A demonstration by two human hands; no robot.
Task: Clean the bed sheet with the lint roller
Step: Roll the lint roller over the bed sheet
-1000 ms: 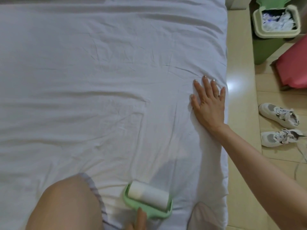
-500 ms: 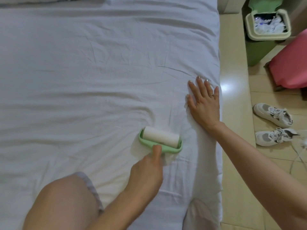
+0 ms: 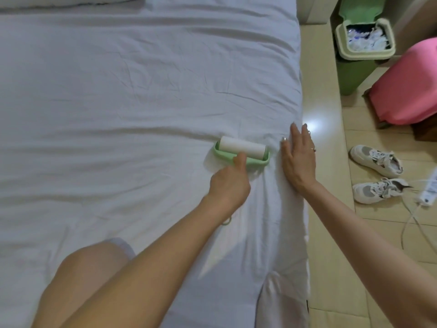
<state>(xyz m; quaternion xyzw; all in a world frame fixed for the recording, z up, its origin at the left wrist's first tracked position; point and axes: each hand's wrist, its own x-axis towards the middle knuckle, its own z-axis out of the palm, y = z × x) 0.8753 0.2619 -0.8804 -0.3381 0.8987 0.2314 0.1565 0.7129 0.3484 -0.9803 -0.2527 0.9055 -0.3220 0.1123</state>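
- Head view: wrinkled white cotton bed sheet fills most of the frame and covers the mattress out to its right edge.
- Lint roller with a pale green plastic frame and a white paper roll sits on the sheet right of centre. The roll runs roughly left to right.
- Left hand: grip wrapped round the roller's handle, thumb laid forward onto the green frame. The handle is mostly hidden under the hand; a green loop end pokes out below the wrist.
- Right hand: grip flat, fingers straight and close together, holding nothing. The palm presses the sheet at the bed's right edge, just beside the roller's right end and apart from it. Thin ring on one finger.
- Bare knee rests on the sheet, lower left.
- On the beige tiled floor right of the bed:
  - pair of white sneakers
  - white power strip with its cable
  - green bin with a cream rim, lid up, crumpled white paper inside
  - rounded pink object; cannot tell what it is
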